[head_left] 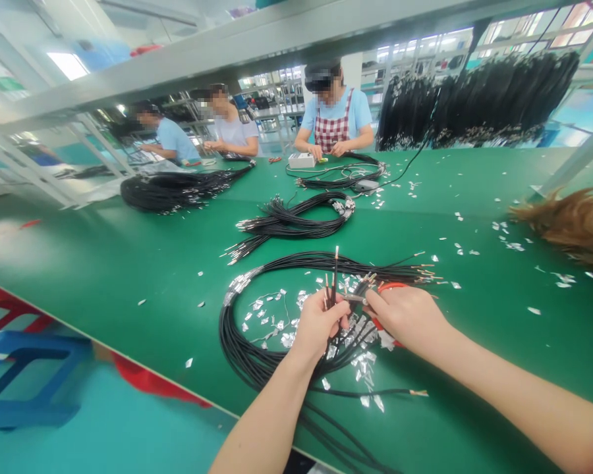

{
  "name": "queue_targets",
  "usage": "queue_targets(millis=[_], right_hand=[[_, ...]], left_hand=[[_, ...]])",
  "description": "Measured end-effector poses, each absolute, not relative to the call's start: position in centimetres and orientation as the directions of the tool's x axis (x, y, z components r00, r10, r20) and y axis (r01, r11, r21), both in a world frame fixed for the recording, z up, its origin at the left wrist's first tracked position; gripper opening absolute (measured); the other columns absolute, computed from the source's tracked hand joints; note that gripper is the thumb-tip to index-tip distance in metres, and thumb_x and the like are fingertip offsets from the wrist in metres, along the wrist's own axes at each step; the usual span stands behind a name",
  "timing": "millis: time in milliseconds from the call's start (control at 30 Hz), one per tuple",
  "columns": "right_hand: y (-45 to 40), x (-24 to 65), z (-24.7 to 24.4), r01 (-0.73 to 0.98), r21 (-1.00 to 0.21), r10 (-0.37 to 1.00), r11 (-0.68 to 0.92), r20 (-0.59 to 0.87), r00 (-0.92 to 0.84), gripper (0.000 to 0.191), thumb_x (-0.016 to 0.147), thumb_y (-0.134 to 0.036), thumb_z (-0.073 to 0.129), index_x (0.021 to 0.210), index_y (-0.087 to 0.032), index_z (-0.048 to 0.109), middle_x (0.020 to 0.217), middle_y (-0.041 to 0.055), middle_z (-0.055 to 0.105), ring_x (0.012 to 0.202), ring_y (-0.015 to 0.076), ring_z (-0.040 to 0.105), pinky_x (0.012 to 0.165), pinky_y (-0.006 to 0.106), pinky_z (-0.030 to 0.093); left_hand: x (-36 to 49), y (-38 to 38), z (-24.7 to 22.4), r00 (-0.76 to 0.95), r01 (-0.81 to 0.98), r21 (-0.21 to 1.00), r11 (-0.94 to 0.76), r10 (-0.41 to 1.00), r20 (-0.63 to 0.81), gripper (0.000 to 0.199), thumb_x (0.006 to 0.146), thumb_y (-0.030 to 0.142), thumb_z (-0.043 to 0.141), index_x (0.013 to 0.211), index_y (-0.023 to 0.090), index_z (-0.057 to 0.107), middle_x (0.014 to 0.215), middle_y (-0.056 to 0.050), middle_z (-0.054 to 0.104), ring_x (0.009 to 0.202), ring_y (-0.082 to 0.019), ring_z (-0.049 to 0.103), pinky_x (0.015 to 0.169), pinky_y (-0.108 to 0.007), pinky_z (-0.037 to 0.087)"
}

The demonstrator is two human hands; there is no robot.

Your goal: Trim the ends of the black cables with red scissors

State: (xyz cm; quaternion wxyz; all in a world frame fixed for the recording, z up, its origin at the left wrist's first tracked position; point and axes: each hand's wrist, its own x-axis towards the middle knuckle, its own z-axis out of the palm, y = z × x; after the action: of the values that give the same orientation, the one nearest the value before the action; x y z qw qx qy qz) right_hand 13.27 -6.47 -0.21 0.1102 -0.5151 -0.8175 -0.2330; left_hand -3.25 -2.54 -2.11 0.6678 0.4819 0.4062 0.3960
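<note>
My left hand (321, 319) is closed around several black cables (335, 280), whose stripped ends point up. In my right hand (405, 313) are scissors with red handles (393, 287); their metal blades reach left to the cables beside my left fingers. A large loop of black cables (230, 329), bound with silvery wrap at its left side, lies around and under my hands. Bits of silvery foil (366, 365) are scattered inside the loop and below my right hand. One loose cable (366, 393) with a bare end lies nearer to me.
More cable bundles (301, 227) lie farther back on the green table (143, 263). Three people sit across it, one in a checked apron (332, 128). Black cables (479, 99) hang at the back right. Someone's brown hair (578, 220) shows at the right edge. Stools (29, 375) stand lower left.
</note>
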Motion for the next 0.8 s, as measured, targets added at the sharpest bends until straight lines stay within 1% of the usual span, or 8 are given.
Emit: queue_targets(millis=[200, 433, 500, 567, 600, 667, 733, 800], right_hand=[[-6.8, 13.1, -0.1, 0.909, 0.230, 0.824, 0.348, 0.386, -0.414, 0.024, 0.085, -0.024, 0.041, 0.066, -0.016, 0.051, 0.048, 0.0010, 0.052, 0.041, 0.0110, 0.040, 0.048, 0.027, 0.008], [-7.2, 13.1, -0.1, 0.895, 0.305, 0.834, 0.326, 0.352, -0.424, 0.015, 0.071, -0.004, 0.044, 0.066, -0.016, 0.052, 0.048, 0.0021, 0.053, 0.042, 0.0121, 0.044, 0.047, 0.028, 0.009], [-7.1, 13.4, -0.4, 0.904, 0.271, 0.829, 0.332, 0.373, -0.416, 0.016, 0.073, -0.005, 0.044, 0.065, -0.016, 0.053, 0.047, 0.0017, 0.053, 0.041, 0.0115, 0.043, 0.046, 0.027, 0.010], [-6.9, 14.0, -0.6, 0.938, 0.138, 0.837, 0.318, 0.423, -0.346, 0.017, 0.079, -0.015, 0.045, 0.064, -0.016, 0.053, 0.048, 0.0005, 0.053, 0.041, 0.0104, 0.043, 0.045, 0.026, 0.013], [-6.8, 14.3, -0.6, 0.955, 0.020, 0.852, 0.296, 0.447, -0.273, 0.018, 0.081, -0.021, 0.046, 0.065, -0.017, 0.054, 0.048, -0.0003, 0.054, 0.042, 0.0098, 0.043, 0.044, 0.024, 0.016], [-6.6, 14.9, -0.4, 0.923, -0.309, 0.884, 0.231, 0.462, -0.067, 0.017, 0.080, -0.031, 0.051, 0.070, -0.018, 0.055, 0.052, -0.0016, 0.055, 0.044, 0.0091, 0.044, 0.045, 0.021, 0.025], [-6.3, 15.2, 0.2, 0.730, -0.654, 0.911, 0.200, 0.399, 0.108, 0.018, 0.074, -0.036, 0.058, 0.079, -0.019, 0.055, 0.058, -0.0025, 0.055, 0.049, 0.0094, 0.046, 0.049, 0.021, 0.033], [-5.8, 15.0, 1.0, 0.446, -0.874, 0.935, 0.194, 0.303, 0.187, 0.026, 0.070, -0.037, 0.063, 0.086, -0.019, 0.053, 0.062, -0.0030, 0.054, 0.052, 0.0101, 0.047, 0.051, 0.023, 0.037]], left_hand=[[-3.2, -2.7, -2.2, 0.352, -0.143, 0.971, 0.191, 0.927, -0.130, 0.018, 0.064, 0.025, 0.063, 0.066, 0.016, 0.047, 0.041, 0.003, 0.053, 0.028, -0.002, 0.027, 0.032, -0.016, 0.014], [-3.2, -2.8, -2.2, 0.344, -0.126, 0.977, 0.173, 0.931, -0.121, 0.016, 0.066, 0.023, 0.062, 0.067, 0.014, 0.050, 0.041, 0.003, 0.053, 0.029, -0.002, 0.028, 0.031, -0.016, 0.015], [-3.2, -2.7, -2.4, 0.353, -0.145, 0.974, 0.174, 0.929, -0.113, 0.015, 0.068, 0.025, 0.062, 0.069, 0.013, 0.052, 0.044, 0.002, 0.053, 0.029, -0.002, 0.029, 0.031, -0.015, 0.016], [-3.2, -2.6, -2.6, 0.359, -0.188, 0.966, 0.178, 0.928, -0.101, 0.018, 0.070, 0.029, 0.061, 0.072, 0.012, 0.055, 0.052, -0.001, 0.057, 0.034, -0.003, 0.037, 0.030, -0.015, 0.019], [-3.1, -2.5, -2.6, 0.354, -0.214, 0.959, 0.184, 0.930, -0.099, 0.020, 0.070, 0.031, 0.061, 0.074, 0.012, 0.056, 0.059, -0.003, 0.059, 0.040, -0.005, 0.043, 0.030, -0.015, 0.022], [-3.1, -2.3, -2.8, 0.335, -0.255, 0.946, 0.199, 0.936, -0.106, 0.026, 0.070, 0.036, 0.061, 0.077, 0.011, 0.059, 0.073, -0.007, 0.061, 0.055, -0.010, 0.053, 0.031, -0.015, 0.028], [-3.0, -2.3, -2.8, 0.332, -0.262, 0.942, 0.210, 0.936, -0.116, 0.031, 0.069, 0.040, 0.061, 0.080, 0.011, 0.061, 0.076, -0.007, 0.059, 0.059, -0.011, 0.055, 0.032, -0.016, 0.032], [-2.9, -2.5, -2.9, 0.370, -0.241, 0.945, 0.220, 0.921, -0.120, 0.033, 0.070, 0.041, 0.060, 0.082, 0.011, 0.062, 0.067, -0.003, 0.056, 0.049, -0.008, 0.049, 0.032, -0.016, 0.032]])
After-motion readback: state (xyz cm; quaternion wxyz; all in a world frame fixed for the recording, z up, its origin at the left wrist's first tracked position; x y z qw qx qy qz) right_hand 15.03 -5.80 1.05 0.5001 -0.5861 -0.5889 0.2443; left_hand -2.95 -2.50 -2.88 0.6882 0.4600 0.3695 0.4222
